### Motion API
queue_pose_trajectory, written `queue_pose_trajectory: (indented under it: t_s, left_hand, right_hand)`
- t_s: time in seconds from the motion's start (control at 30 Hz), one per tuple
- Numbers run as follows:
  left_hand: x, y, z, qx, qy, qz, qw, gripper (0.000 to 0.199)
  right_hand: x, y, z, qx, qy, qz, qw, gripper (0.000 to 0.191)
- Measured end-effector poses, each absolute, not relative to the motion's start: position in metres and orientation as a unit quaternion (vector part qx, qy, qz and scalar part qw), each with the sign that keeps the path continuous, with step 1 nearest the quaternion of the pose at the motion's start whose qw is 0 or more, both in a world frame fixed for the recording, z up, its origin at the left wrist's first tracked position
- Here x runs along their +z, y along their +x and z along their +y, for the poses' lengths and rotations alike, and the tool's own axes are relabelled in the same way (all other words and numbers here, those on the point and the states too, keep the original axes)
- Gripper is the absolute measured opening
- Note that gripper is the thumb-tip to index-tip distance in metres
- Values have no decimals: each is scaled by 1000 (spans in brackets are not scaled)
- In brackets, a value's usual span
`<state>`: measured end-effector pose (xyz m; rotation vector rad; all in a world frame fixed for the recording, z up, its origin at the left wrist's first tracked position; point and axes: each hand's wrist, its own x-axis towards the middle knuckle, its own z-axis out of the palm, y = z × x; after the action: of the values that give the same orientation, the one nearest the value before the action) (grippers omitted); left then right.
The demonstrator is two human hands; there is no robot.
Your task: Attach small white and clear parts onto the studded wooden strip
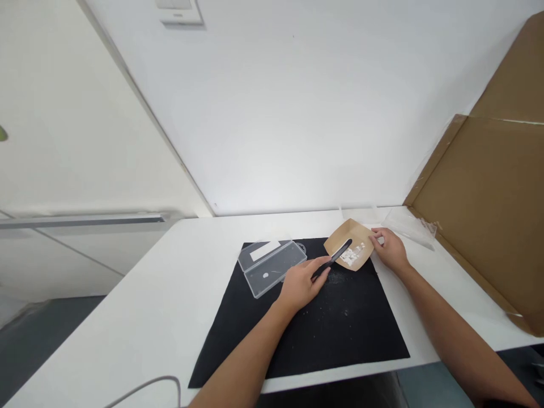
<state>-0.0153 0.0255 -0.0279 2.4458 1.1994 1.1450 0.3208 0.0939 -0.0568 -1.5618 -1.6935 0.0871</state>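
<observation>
My left hand (301,283) is closed around a slim black tool (335,258) with a rounded far end and a pale strip along one edge; its exact kind is unclear. The tool reaches over a brown paper tray (351,228), and contact with the contents cannot be made out. Small white pieces (352,255) lie in the tray. At the tray's right edge, my right hand (390,248) pinches the rim between thumb and fingers. Left of my left hand, a clear plastic case (272,272) lies opened flat, with a white strip (266,250) and a small white piece inside.
A black mat (331,334) sprinkled with white specks covers part of the white table (170,311). Clear plastic packaging (410,226) lies behind my right hand. A large cardboard box (488,209) stands at the right, a wall behind. A grey cable (147,385) curls at the front left.
</observation>
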Motion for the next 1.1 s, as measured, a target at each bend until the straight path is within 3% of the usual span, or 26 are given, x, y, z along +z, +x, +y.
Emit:
queue_pose_trajectory:
  t_s: [0.7, 1.1]
  left_hand:
    - [-35, -17, 28, 429, 801, 410, 77, 28]
    - [-24, -20, 27, 469, 787, 401, 21, 30]
  right_hand:
    - [-34, 294, 70, 121, -524, -767, 350, 32]
    - [-25, 285, 61, 80, -501, -765, 396, 28]
